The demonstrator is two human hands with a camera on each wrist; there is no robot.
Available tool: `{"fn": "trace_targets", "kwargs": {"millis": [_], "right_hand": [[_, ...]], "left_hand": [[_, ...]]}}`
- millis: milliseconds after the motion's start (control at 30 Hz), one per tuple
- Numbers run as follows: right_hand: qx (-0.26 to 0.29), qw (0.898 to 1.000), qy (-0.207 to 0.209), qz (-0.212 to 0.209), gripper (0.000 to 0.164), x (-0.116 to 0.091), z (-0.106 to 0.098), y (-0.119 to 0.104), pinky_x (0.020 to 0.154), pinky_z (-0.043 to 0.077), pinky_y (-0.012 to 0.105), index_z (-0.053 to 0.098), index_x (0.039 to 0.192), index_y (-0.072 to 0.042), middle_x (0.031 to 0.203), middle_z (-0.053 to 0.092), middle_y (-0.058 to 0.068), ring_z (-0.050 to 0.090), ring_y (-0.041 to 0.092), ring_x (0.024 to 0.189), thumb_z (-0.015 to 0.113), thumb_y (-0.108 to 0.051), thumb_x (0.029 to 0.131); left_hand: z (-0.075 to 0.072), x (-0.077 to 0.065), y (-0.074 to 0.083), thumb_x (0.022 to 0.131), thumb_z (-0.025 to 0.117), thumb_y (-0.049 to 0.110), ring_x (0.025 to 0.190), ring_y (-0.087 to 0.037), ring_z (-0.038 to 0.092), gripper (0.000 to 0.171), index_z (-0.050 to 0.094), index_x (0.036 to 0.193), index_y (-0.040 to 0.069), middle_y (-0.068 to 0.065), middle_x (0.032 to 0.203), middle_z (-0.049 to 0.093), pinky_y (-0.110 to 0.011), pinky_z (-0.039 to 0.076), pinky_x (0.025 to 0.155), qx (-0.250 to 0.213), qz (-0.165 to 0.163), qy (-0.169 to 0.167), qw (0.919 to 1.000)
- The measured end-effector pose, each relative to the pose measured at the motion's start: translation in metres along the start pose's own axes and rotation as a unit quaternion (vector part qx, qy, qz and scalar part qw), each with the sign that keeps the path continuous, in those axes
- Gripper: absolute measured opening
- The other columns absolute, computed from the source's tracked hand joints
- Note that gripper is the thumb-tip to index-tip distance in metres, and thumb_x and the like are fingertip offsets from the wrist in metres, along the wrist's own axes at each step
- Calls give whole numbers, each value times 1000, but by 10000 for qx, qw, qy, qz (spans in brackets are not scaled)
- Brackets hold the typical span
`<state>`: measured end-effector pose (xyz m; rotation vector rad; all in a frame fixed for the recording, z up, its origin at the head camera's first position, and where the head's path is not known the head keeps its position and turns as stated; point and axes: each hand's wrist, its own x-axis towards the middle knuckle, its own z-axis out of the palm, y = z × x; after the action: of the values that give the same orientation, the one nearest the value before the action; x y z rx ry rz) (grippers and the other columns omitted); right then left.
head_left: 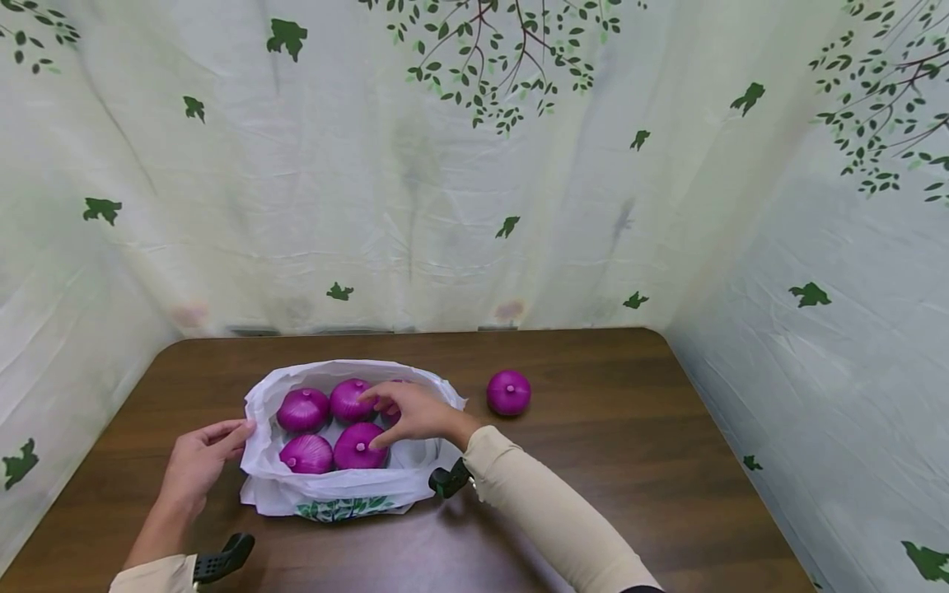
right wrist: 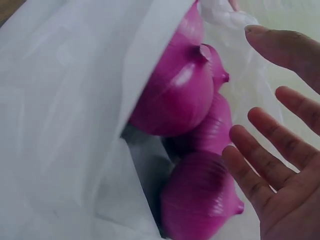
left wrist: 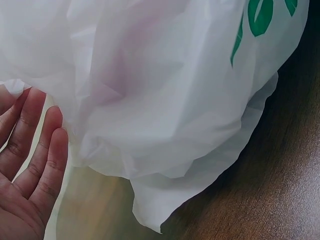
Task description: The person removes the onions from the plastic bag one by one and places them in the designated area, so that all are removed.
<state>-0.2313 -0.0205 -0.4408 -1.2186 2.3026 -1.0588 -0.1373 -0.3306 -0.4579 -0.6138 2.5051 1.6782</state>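
A white plastic bag (head_left: pixel 270 494) with green leaf print stands with its mouth spread wide. Inside it sit several red onions (head_left: pixel 302 410), one partly covered by my right hand (head_left: pixel 424 412). That hand hovers over the bag's right half, fingers apart and gripping nothing; in the right wrist view its fingertips are close beside the onions (right wrist: pixel 197 195). At the bag's left rim my left hand (head_left: pixel 194 465) pinches the plastic between thumb and finger, its other fingers loosely extended in the left wrist view. Another red onion (head_left: pixel 508 393) lies on the table, right of the bag.
The brown wooden table (head_left: pixel 608 461) has its far edge against a pale curtain (head_left: pixel 415 214) printed with leaves, which also hangs along both sides. A dark wrist device (head_left: pixel 225 559) is strapped on the left wrist, another (head_left: pixel 449 478) on the right.
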Motion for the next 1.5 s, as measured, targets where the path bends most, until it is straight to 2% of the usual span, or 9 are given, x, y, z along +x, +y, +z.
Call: {"fn": "trace_targets", "kwargs": {"millis": [233,500,733,1000,1233,1500], "right_hand": [[347,9982,-311,371,63,6,9,-2,93,46,23,55,133,-5,126,59,10,57,20,115,82,-17,77],[283,9974,-415,522,58,11,18,1,94,44,18,56,131,-4,125,60,8,57,12,113,79,-20,80],[-43,9967,-463,664,58,14,24,3,96,40,17,56,131,-7,126,61,4,54,8,116,79,-23,81],[-733,9920,-627,809,59,17,32,1,96,37,15,57,133,-12,130,59,-1,51,5,116,80,-25,80],[-674,9914,-640,920,59,17,36,4,95,39,17,57,132,-15,128,59,-2,52,4,115,80,-28,79],[-676,9932,-482,815,59,17,37,7,93,40,15,58,130,-15,126,61,0,53,5,112,81,-29,78]], "left_hand": [[0,-2,1,89,62,50,78,-3,61,71,54,128,-9,-8,107,65,-69,28,99,88,-3,7,10000],[-1,-1,0,89,64,49,74,1,59,69,56,126,-9,4,97,65,-68,30,99,-3,21,-8,10000],[-1,-1,-1,89,64,48,72,2,58,69,55,126,-10,4,97,65,-67,30,100,13,24,35,10000],[-1,0,-1,89,63,48,73,2,58,69,55,127,-9,4,98,65,-67,30,100,-8,-17,41,10000],[-1,0,-3,89,63,50,74,0,59,72,54,127,-10,-1,102,65,-67,32,99,51,24,87,9999],[-2,1,-4,88,64,49,72,1,58,70,55,126,-9,6,96,64,-67,31,99,-34,21,92,9999]]}}
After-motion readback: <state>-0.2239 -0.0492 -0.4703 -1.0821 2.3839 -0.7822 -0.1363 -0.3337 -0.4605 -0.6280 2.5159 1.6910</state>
